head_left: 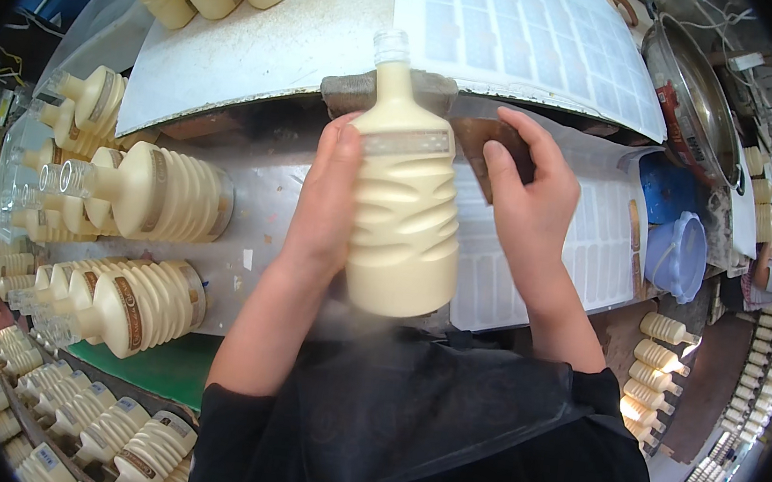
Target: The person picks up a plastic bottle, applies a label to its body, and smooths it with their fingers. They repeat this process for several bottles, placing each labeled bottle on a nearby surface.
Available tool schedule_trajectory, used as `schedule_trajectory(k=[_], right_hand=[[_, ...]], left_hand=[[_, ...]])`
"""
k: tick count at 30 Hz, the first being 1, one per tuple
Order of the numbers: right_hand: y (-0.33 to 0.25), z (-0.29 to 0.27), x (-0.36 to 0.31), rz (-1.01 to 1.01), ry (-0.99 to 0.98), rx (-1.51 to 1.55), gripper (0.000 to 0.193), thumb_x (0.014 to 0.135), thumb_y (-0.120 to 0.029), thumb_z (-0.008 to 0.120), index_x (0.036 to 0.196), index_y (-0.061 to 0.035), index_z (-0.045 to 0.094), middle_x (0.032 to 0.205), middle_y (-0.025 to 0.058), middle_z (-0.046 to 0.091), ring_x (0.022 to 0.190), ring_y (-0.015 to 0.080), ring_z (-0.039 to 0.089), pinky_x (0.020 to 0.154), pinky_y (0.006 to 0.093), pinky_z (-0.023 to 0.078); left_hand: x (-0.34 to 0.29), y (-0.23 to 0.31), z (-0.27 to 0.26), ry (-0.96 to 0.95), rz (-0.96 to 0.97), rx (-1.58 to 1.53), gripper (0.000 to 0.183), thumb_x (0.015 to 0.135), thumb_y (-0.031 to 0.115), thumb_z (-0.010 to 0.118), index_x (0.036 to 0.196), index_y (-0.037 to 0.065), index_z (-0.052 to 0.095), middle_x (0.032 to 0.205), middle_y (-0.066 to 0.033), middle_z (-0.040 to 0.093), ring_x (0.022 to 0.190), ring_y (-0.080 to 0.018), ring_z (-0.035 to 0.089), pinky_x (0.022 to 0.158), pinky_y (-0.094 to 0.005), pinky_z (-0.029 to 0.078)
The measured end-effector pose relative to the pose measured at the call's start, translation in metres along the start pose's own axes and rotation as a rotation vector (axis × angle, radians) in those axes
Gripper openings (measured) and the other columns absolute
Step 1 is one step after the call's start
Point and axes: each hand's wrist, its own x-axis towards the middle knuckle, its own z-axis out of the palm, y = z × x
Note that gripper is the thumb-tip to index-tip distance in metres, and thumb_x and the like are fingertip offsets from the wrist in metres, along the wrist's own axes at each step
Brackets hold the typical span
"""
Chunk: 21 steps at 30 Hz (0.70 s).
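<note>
A cream-coloured bottle point(401, 233) with a rippled body and a clear threaded neck stands out in the middle. My left hand point(321, 211) is closed against its left side, with the thumb near the shoulder. Across the upper body runs a see-through band with small print. My right hand point(533, 200), just right of the bottle and apart from it, pinches a thin dark brown flat piece point(482, 148) between thumb and fingers. Behind the bottle's neck sits a grey cloth-like pad point(345, 94), partly hidden by it.
Translucent label sheets point(530, 30) lie on the white board, and more sheets point(584, 234) lie at the right. Several cream bottles point(156, 193) lie stacked at the left. A metal basin point(693, 94) and a lilac bucket point(676, 257) stand at the right.
</note>
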Motion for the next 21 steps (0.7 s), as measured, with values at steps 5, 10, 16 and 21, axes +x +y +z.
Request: schedule_trajectory(k=[5,10,16,21], right_hand=[[-0.024,0.01,-0.009,-0.867,-0.19,-0.273,0.033,0.07,0.002,0.072,0.102,-0.0029,0.074,0.095,0.0112,0.076,0.085,0.0265,0.074,0.074,0.0358,0.059],[-0.054,0.017,-0.003,-0.834,-0.152,-0.478,0.034,0.067,-0.005,0.074,0.101,-0.0028,0.072,0.096,0.0094,0.073,0.084,0.0247,0.073,0.072,0.0336,0.055],[-0.068,0.025,0.006,-0.651,-0.292,-0.321,0.02,0.081,-0.008,0.07,0.1,-0.0022,0.069,0.089,0.0131,0.071,0.079,0.0282,0.071,0.07,0.0359,0.054],[-0.036,0.031,0.036,-0.229,-0.077,0.112,0.035,0.094,-0.008,0.057,0.127,-0.0002,0.053,0.11,0.0228,0.068,0.103,0.0366,0.068,0.092,0.0418,0.052]], left_hand=[[-0.011,0.009,0.006,-0.06,0.009,-0.151,0.063,0.112,0.055,0.025,0.146,0.006,0.043,0.134,-0.0112,0.059,0.122,-0.0207,0.058,0.107,-0.0376,0.048],[-0.01,0.01,0.003,-0.096,-0.025,-0.225,0.072,0.109,0.062,0.019,0.15,0.007,0.038,0.14,-0.0126,0.056,0.127,-0.0214,0.055,0.109,-0.0387,0.046],[-0.01,0.006,0.0,-0.099,-0.064,-0.31,0.066,0.109,0.059,0.031,0.149,0.007,0.038,0.136,-0.0133,0.057,0.122,-0.02,0.058,0.104,-0.0376,0.049],[-0.005,0.002,0.002,-0.018,0.023,0.046,0.052,0.108,0.041,0.052,0.145,0.005,0.043,0.126,-0.0115,0.061,0.11,-0.0159,0.062,0.095,-0.0332,0.053]])
